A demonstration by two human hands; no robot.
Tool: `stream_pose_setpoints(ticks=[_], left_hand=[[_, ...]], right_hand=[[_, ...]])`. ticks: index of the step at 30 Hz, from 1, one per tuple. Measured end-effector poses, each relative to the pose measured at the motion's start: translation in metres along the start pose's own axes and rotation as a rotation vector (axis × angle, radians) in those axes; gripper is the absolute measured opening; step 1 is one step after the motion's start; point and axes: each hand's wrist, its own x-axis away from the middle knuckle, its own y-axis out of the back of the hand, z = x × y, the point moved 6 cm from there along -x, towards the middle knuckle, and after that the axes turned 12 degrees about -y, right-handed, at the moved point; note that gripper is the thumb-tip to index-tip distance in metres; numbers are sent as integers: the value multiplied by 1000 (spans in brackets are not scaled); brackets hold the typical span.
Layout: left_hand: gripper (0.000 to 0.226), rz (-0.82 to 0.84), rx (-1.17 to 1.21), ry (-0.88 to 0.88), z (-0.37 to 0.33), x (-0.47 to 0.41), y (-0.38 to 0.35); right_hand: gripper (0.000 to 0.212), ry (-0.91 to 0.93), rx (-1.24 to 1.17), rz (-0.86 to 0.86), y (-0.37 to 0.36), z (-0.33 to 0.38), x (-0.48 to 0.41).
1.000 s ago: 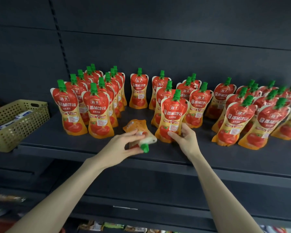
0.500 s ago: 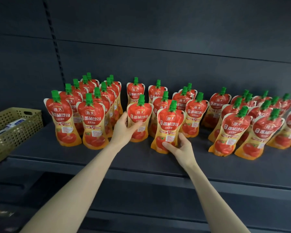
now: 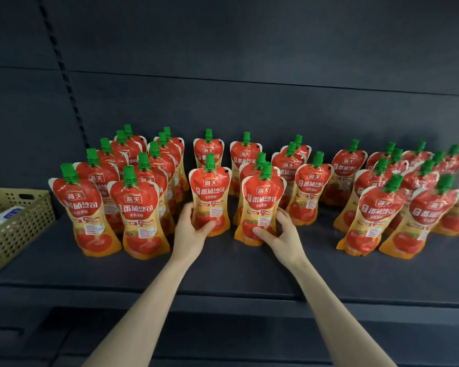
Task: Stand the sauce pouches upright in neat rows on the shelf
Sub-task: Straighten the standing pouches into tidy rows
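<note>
Many red-and-orange sauce pouches with green caps stand upright on the dark shelf (image 3: 223, 276). My left hand (image 3: 190, 231) grips the lower part of one upright pouch (image 3: 210, 192) in the middle, thumb across its front. My right hand (image 3: 281, 234) holds the base of the neighbouring upright pouch (image 3: 263, 200), thumb on its front and fingers behind its right edge. Rows of pouches (image 3: 133, 181) stand to the left. More pouches (image 3: 408, 197) stand in looser rows to the right.
A tan perforated basket (image 3: 13, 223) with white packets sits at the shelf's left end. The dark back panel (image 3: 249, 75) rises behind the pouches. A bare strip of shelf runs along the front edge, with a lower shelf beneath.
One second ago my left hand held a pouch lying flat at the shelf front. It now stands upright in the middle beside the pouch in my right hand.
</note>
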Motion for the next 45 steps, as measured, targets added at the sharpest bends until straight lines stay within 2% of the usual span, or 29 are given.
stream_pose_setpoints(ticks=[14, 22, 29, 36, 45], left_hand=[[51, 12, -51, 1, 9, -13, 0], [60, -51, -94, 59, 14, -25, 1], [55, -83, -92, 83, 27, -40, -6], [60, -110, -142, 93, 32, -52, -9], [60, -124, -171, 89, 36, -60, -12]], right_hand=[[44, -26, -80, 31, -12, -5, -19], [44, -51, -69, 12, -26, 0, -41], [45, -58, -60, 6, -36, 0, -60], [37, -43, -49, -23, -41, 0, -70], [46, -64, -33, -31, -43, 0, -79]])
